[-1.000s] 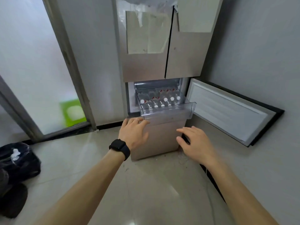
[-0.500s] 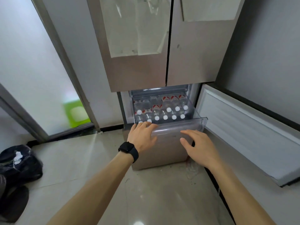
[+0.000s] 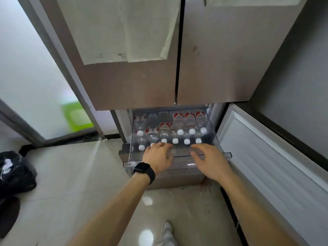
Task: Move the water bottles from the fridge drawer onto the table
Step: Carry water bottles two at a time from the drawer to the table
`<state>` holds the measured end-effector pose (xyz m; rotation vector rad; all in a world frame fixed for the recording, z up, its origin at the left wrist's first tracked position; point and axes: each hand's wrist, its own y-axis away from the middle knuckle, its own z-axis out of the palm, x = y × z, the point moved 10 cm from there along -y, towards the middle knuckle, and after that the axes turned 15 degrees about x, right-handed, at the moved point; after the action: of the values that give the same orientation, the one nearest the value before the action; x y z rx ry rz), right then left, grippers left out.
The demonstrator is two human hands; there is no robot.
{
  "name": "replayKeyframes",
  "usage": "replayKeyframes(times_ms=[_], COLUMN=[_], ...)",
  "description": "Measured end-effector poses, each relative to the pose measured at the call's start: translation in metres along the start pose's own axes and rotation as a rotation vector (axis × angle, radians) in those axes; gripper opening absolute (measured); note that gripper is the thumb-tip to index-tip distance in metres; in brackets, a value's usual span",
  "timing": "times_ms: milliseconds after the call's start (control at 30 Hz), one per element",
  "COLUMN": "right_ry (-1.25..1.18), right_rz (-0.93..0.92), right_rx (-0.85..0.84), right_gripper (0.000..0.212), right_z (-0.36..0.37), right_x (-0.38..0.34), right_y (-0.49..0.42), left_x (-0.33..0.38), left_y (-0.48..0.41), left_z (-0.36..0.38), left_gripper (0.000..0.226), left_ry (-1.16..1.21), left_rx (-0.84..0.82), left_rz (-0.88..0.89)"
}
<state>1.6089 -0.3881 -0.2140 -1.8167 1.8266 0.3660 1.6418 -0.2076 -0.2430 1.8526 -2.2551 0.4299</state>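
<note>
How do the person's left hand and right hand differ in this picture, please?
The left hand has a black watch at its wrist and a ring on one finger; the right hand has neither. The left hand's fingertips reach in among the water bottles, while the right hand hovers over the drawer's clear front edge. Both are open, palms down, holding nothing.

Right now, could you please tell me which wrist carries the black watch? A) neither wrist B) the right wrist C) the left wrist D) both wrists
C: the black watch sits on the wrist behind the left hand, which reaches over the clear drawer of water bottles; the wrist of the right hand is bare.
</note>
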Motion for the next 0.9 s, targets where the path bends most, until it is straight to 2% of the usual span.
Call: replayKeyframes(times_ms=[100,233,367,500,633,733,833,900], right_ry=[0.005,0.008,-0.142,-0.485,-0.926,-1.094,-1.054,-1.037], right_rz=[0.045,0.167,0.419,0.778,1.120,1.182,1.169,1.188], right_rx=[-0.030,-0.092,-0.138,-0.073,-0.056,-0.065,-0.074,-0.082], right_gripper=[0.037,0.036,0.038,0.046,0.028,0.032,0.020,0.020], right_z=[0.021,0.053,0.095,0.137,0.170,0.180,0.179,0.181], right_x=[0.018,0.046,0.084,0.125,0.137,0.137,0.138,0.143], right_y=[-0.041,-0.081,-0.108,-0.127,-0.132,-0.141,-0.144,-0.138], left_x=[-0.005,-0.020,-0.026,-0.035,-0.042,-0.036,-0.033,-0.032], left_y=[-0.036,-0.075,-0.107,-0.130,-0.145,-0.155,-0.161,-0.158], left_z=[0.027,0.071,0.104,0.133,0.158,0.166,0.164,0.161], left_gripper=[0.048,0.048,0.046,0.052,0.049,0.033,0.024,0.021], left_ry=[0.046,0.285,0.383,0.553,0.835,1.000,1.054,1.074], left_rx=[-0.062,-0.179,-0.231,-0.255,-0.205,-0.183,-0.132,-0.100], left_rz=[-0.047,-0.251,-0.328,-0.540,-0.842,-0.943,-0.958,-0.969])
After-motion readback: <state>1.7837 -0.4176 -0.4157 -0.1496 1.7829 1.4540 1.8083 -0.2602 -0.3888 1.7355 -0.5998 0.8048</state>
